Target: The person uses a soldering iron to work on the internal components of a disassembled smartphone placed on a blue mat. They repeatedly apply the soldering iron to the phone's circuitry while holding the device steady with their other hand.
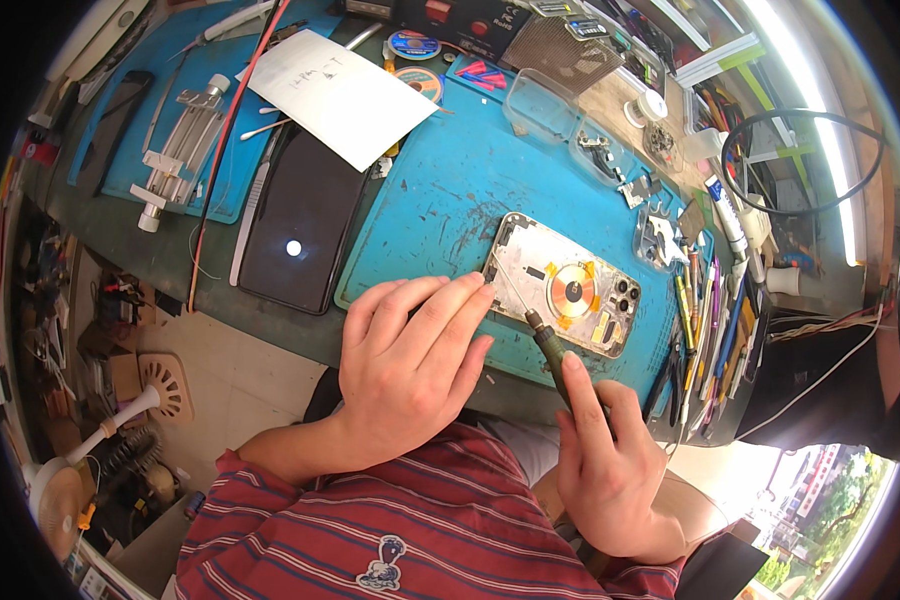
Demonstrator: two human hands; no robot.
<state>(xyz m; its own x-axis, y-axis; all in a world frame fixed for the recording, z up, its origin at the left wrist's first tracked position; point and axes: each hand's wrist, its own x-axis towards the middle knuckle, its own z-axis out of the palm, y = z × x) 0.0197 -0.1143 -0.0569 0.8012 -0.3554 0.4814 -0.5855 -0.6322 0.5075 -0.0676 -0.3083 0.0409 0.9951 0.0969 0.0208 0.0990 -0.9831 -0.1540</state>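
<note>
An opened smartphone body (538,271) lies back-down on the blue mat, tilted, with a round copper coil (574,291) and a camera cluster at its right end. My left hand (410,350) reaches over its left edge, with the fingers stretched out and the fingertips touching the rim near the lower left corner. In my right hand (610,455) is a screwdriver-like tool (548,345) with a dark green handle and a thin pale shaft, held like a pen. Its shaft crosses the phone body towards the upper left end. What lies under my left fingertips is hidden.
Left of the mat (420,190) lies a dark phone-like slab (305,220), partly under a white paper sheet (340,95). Farther left stands a metal clamp (185,145). Small plastic trays (602,150) hold parts at the back right. Several pens and tools (705,320) crowd the right edge.
</note>
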